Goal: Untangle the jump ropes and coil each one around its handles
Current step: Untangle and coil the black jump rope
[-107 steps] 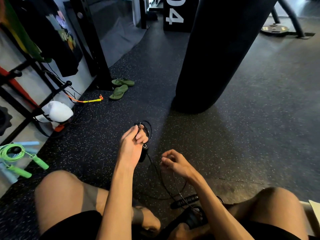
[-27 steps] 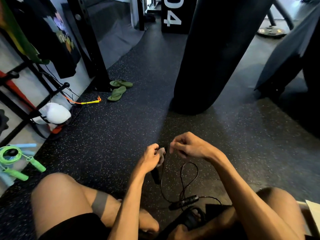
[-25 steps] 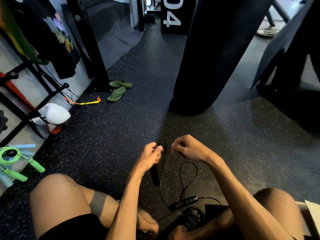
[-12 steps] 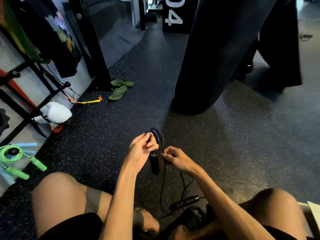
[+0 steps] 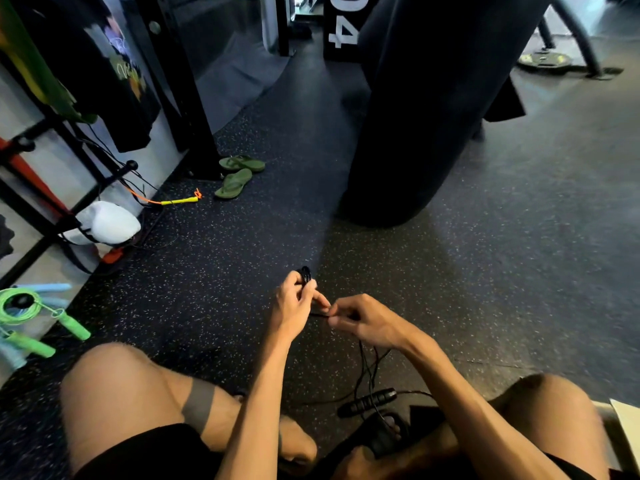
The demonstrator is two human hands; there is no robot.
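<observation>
My left hand grips one black jump rope handle with rope coils wound round its top, which pokes out above the fingers. My right hand pinches the thin black rope right beside the left hand. From there the rope hangs in loose strands down to the second black handle, which lies on the floor between my legs.
A black punching bag hangs just ahead. Green flip-flops and a yellow-handled rope lie at the left. A coiled green jump rope lies at far left by a rack with a white bag.
Over the last seconds my right hand circled the handle, adding rope turns. It now pinches the rope close to my left hand. A dark-clothed person who crossed behind the bag is gone.
</observation>
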